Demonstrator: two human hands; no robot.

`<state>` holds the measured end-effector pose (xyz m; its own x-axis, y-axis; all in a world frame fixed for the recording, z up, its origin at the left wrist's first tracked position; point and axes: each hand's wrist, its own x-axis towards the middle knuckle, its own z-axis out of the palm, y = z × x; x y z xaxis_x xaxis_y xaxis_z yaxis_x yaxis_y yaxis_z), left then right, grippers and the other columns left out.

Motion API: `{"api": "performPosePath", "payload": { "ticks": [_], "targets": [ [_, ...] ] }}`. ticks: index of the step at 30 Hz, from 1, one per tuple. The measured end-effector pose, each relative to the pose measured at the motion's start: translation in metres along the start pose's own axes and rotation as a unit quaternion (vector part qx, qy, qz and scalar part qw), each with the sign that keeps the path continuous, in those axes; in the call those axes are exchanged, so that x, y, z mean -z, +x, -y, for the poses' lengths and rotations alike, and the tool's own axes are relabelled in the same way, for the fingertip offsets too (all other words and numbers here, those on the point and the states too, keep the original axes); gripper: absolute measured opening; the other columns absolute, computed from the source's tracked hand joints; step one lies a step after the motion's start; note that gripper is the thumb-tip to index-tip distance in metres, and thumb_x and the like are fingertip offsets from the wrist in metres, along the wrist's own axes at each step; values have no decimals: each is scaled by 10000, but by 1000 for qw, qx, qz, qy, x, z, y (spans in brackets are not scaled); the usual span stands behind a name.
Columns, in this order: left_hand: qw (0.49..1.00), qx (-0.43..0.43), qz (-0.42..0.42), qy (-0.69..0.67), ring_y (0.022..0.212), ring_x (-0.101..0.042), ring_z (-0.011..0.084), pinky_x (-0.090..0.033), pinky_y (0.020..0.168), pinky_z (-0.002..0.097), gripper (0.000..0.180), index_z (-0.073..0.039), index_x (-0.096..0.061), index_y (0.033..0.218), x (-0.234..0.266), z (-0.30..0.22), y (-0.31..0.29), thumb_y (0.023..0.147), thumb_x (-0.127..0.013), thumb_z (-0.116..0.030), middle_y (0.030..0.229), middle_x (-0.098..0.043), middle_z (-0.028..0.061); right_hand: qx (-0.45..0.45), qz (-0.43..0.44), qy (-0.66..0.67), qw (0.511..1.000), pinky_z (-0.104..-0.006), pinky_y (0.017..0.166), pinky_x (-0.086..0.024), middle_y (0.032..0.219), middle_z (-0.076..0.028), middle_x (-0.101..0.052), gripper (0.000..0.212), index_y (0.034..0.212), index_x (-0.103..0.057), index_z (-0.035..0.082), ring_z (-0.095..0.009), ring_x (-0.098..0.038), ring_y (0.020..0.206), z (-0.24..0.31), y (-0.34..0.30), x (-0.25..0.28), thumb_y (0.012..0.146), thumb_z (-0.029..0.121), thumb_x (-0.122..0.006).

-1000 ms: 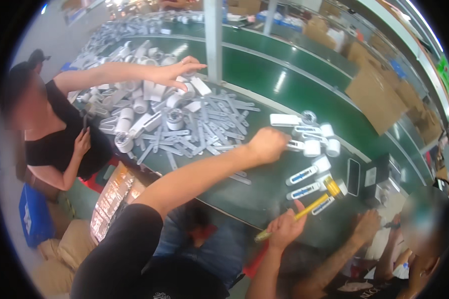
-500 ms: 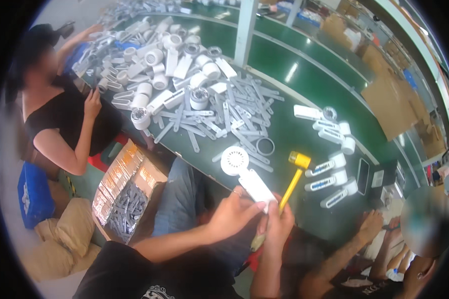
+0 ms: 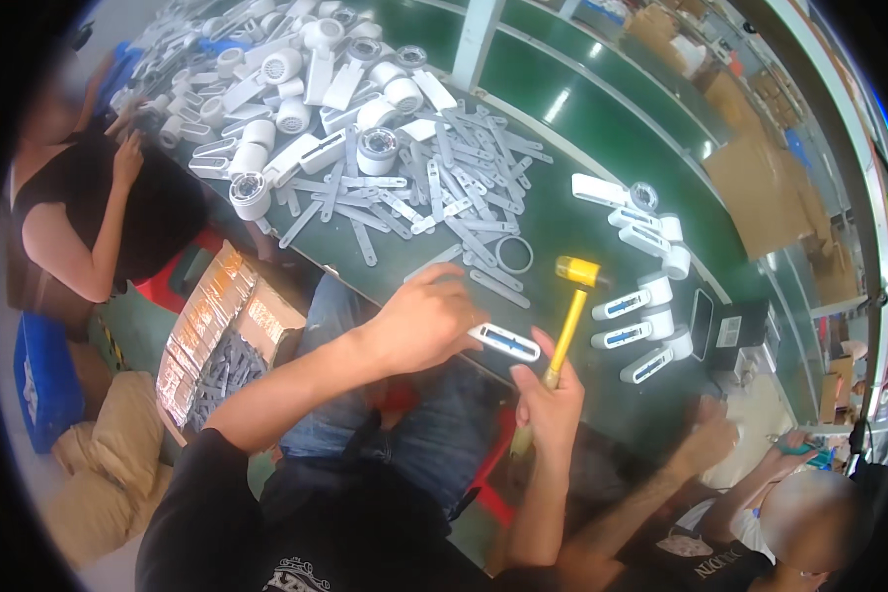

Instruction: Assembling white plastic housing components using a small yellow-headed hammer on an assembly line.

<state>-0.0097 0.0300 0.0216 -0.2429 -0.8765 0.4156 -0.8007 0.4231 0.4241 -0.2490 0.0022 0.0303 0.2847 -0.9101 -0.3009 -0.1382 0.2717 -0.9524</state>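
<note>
A green table (image 3: 375, 281) spreads in front of you. Across its far left sprawls a heap of white cylinder-headed parts (image 3: 319, 79), bordered by a loose pile of grey strips (image 3: 479, 187). Near your left knee, an open carton (image 3: 207, 316) holds more strips. To the right, three white units (image 3: 659, 323) with blue in their slots lie in a row. Your left hand (image 3: 429, 321) curls around one end of a white part (image 3: 498, 335), held above the table's near edge. Your right hand (image 3: 551, 395) grasps a yellow hammer (image 3: 566, 331), head up; whether it also pinches the part, you cannot tell. The part looks like light, stiff, smooth plastic, likely slippery and easily marked; grip its long sides, clear of the blue insert (image 3: 509, 344).
</note>
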Motion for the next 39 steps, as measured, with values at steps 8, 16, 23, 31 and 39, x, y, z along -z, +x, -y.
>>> {"api": "performPosePath", "payload": {
  "ticks": [8, 16, 23, 31, 39],
  "targets": [
    [998, -30, 49, 33, 940, -676, 274, -440, 1107, 452, 305, -96, -746, 1052, -6, 10, 19, 806, -809, -264, 847, -687, 77, 401, -78, -309, 859, -228, 424, -381, 831, -15, -681, 296, 1201, -694, 1, -39, -495, 485, -50, 42, 12, 914, 20, -766],
    [993, 81, -61, -62, 941, -676, 337, -522, 880, 438, 261, -51, -749, 1112, 30, 33, 22, 877, -776, -160, 988, -724, 142, 100, -23, -6, 995, -212, 433, -445, 1466, -115, -606, 465, 1345, -648, -14, -65, -606, 576, -25, 21, 15, 889, -64, -728],
    [998, -36, -9, 56, 1037, -640, 292, -529, 909, 417, 208, -87, -767, 991, 30, 82, 57, 785, -792, -104, 1046, -689, 70, 88, -22, 24, 996, -204, 431, -446, 1444, -123, -628, 440, 1336, -629, -45, -65, -575, 524, -29, 22, 17, 902, -94, -681],
    [996, -42, 76, 10, 1020, -656, 335, -529, 889, 439, 161, -81, -750, 964, 11, 97, 85, 806, -771, -104, 1040, -688, 90, 63, -30, 50, 996, -209, 427, -436, 1228, -94, -723, 382, 1334, -645, -32, -47, -524, 494, -29, 22, 21, 954, -25, -679],
    [981, -34, 174, -78, 1092, -650, 394, -522, 930, 479, 385, 1, -667, 1156, 5, 64, 99, 826, -783, -161, 1128, -658, 215, 79, -31, 62, 994, -206, 416, -387, 757, -9, -643, 342, 1317, -669, -17, -43, -485, 455, -27, 23, 22, 977, 17, -681]
  ]
}}
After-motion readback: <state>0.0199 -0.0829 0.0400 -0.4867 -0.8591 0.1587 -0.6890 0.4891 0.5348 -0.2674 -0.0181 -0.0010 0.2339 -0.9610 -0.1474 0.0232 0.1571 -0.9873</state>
